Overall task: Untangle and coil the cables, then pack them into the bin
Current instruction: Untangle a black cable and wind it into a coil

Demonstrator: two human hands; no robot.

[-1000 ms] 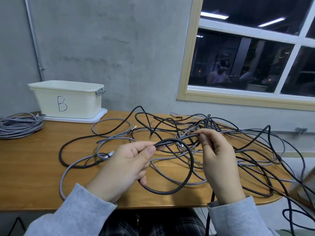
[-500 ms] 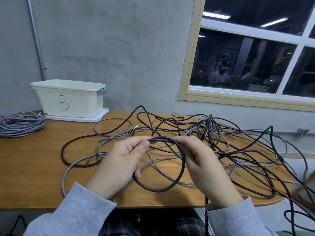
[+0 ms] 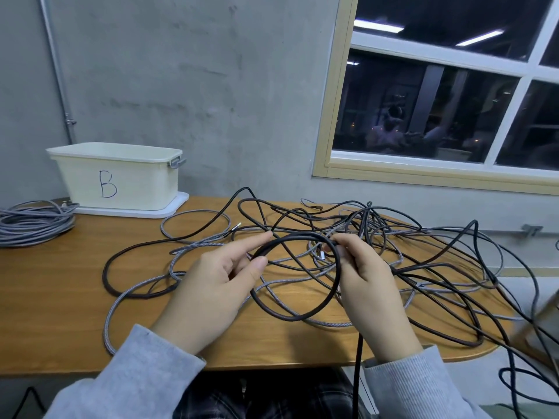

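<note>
A thick black cable forms one loop (image 3: 314,311) held upright over the table's front edge. My left hand (image 3: 211,285) pinches the loop's left side between thumb and forefinger. My right hand (image 3: 369,276) grips the loop's top right, and the cable's tail hangs down past the table edge. Behind the hands lies a tangle of black and grey braided cables (image 3: 408,255) spread over the right half of the table. The cream bin (image 3: 118,176) marked "B" stands at the back left.
A coiled grey cable bundle (image 3: 33,222) lies at the far left beside the bin. The bin rests on its white lid (image 3: 169,208). The wooden table (image 3: 45,297) ends in a rounded right edge, where cables spill toward the floor. A window sits above right.
My right hand has come in toward the left hand and now grips the loop's top right. The left hand's grip has slid onto the loop's left side. The loop has stayed about the same size.
</note>
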